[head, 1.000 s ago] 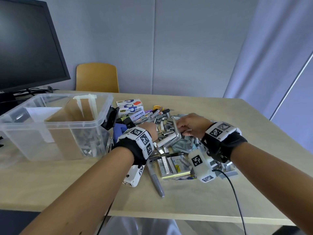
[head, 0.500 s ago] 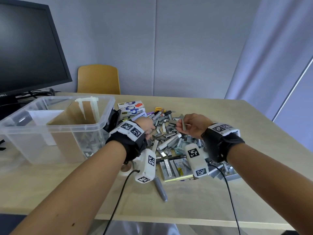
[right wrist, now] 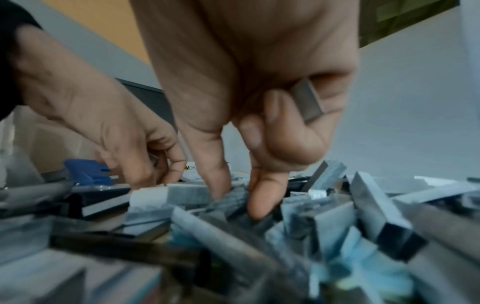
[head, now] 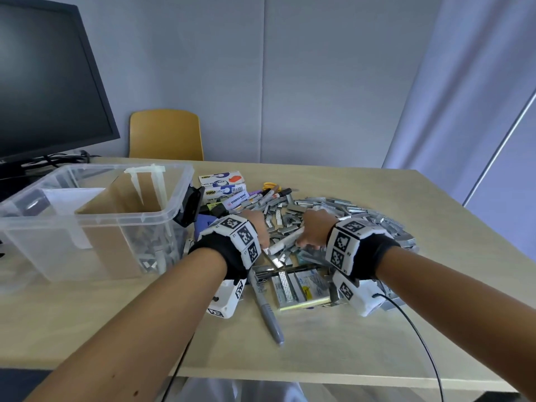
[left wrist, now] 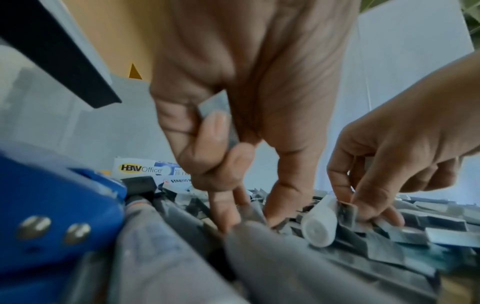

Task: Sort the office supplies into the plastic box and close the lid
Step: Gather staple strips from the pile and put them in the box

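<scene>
Your table (head: 319, 349) carries everything, with a dark monitor (head: 43, 82) at its far left and a yellow chair (head: 166, 134) behind it. The clear plastic box (head: 95, 219) stands on the left part of the table, lid off, with a cardboard divider (head: 116, 216) upright inside and loose staple strips lying at the bottom of the near right compartment. Just right of the box sits the pile of staple strips (head: 362, 219), spreading across the middle of the table. At the far side of the pile lie two tape dispenser cartons (head: 222, 185), a row of markers (head: 269, 195) and a pair of yellow-handled scissors (head: 269, 185). A blue stapler (left wrist: 52, 216) lies between the box and your left wrist. Near you, flat staple boxes (head: 298, 285) rest beside a grey marker (head: 266, 309) that points toward the table edge.

Your left hand (head: 255, 224) reaches down into the pile; its ring and little fingers are curled over a staple strip (left wrist: 215, 107) held against the palm, while the thumb and forefinger dig among the strips. Your right hand (head: 316, 227) does the same close beside it: one strip (right wrist: 307, 100) is tucked under the curled outer fingers, and the thumb and forefinger push into the pile. A white marker (head: 282, 245) lies in the pile between your two hands, touching the right fingertips.
</scene>
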Action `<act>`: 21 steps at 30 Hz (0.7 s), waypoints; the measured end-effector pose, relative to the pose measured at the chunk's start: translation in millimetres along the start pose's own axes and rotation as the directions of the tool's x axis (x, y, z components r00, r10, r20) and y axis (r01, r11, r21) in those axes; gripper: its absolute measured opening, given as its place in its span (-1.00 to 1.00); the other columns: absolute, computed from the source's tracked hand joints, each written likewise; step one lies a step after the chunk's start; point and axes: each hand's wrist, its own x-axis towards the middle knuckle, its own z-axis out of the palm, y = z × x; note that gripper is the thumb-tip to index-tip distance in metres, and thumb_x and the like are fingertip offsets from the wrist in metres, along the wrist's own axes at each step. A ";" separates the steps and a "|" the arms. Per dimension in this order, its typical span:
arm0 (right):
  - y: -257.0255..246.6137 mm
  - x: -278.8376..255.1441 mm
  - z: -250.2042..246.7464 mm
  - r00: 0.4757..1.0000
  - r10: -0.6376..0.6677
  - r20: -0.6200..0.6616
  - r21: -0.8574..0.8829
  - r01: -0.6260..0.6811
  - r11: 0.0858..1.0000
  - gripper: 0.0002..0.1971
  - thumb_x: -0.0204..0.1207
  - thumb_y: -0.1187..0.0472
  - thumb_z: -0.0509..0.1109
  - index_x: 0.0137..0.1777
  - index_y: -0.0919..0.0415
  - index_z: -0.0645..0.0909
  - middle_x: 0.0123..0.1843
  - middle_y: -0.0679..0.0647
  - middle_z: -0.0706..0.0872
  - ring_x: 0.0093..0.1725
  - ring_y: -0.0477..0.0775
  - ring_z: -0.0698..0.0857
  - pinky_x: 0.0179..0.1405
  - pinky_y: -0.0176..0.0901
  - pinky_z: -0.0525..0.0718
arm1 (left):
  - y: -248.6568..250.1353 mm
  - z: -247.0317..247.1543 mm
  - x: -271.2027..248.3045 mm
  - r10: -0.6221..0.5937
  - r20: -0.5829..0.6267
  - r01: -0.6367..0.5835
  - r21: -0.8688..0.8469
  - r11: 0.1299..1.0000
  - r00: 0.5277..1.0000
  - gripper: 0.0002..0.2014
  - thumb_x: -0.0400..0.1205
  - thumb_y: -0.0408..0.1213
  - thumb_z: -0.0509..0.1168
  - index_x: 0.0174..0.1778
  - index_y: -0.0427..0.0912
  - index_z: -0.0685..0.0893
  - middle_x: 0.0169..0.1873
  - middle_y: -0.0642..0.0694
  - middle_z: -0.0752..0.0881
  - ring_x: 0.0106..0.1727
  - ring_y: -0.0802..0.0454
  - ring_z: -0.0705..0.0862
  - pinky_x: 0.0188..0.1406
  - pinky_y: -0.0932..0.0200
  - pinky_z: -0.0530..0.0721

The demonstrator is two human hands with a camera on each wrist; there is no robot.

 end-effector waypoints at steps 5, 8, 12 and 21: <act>4.3 7.7 -3.2 0.995 0.067 0.076 0.245 -0.084 0.966 -0.87 0.49 0.35 0.35 -0.29 0.34 0.56 -0.10 0.18 0.75 -0.39 -0.08 0.70 -0.48 -0.33 0.61 | -1.5 -9.4 2.8 -0.010 0.074 0.017 -0.101 0.995 0.997 -0.70 0.64 -0.29 0.23 -0.41 -0.19 0.37 -0.48 -0.06 0.38 -0.49 0.09 0.34 -0.56 0.29 0.32; 16.3 6.7 -5.3 0.972 0.117 0.203 0.762 -0.232 0.605 -0.84 0.55 0.36 0.21 -0.28 0.28 0.49 -0.46 0.05 0.55 -0.75 -0.15 0.37 -0.81 -0.40 0.29 | -6.5 -17.5 4.9 -0.027 0.088 0.066 -0.471 0.880 0.996 -0.66 0.69 -0.42 0.08 -0.43 -0.17 0.31 -0.46 -0.05 0.34 -0.50 0.13 0.31 -0.67 0.37 0.35; 32.2 6.8 -14.1 0.961 0.064 0.269 0.960 -0.263 -0.091 -0.75 0.52 0.31 -0.03 -0.33 0.26 0.40 -0.51 0.04 0.39 -0.72 -0.10 0.33 -0.79 -0.44 0.31 | -9.6 -21.6 6.7 -0.051 0.217 0.215 -0.857 0.469 0.975 -0.80 0.63 -0.42 0.07 -0.33 -0.20 0.38 -0.55 -0.06 0.35 -0.78 0.16 0.32 -0.81 0.45 0.31; 31.4 13.8 -33.9 0.967 0.254 0.030 0.835 -0.164 0.526 -0.70 0.54 0.27 0.33 -0.42 0.24 0.41 -0.55 0.09 0.47 -0.62 -0.01 0.44 -0.63 -0.26 0.42 | 14.8 -18.1 10.8 0.077 0.183 0.092 -0.760 0.643 0.980 -0.72 0.68 -0.52 0.12 -0.37 -0.23 0.43 -0.68 -0.06 0.50 -0.58 0.15 0.38 -0.61 0.37 0.38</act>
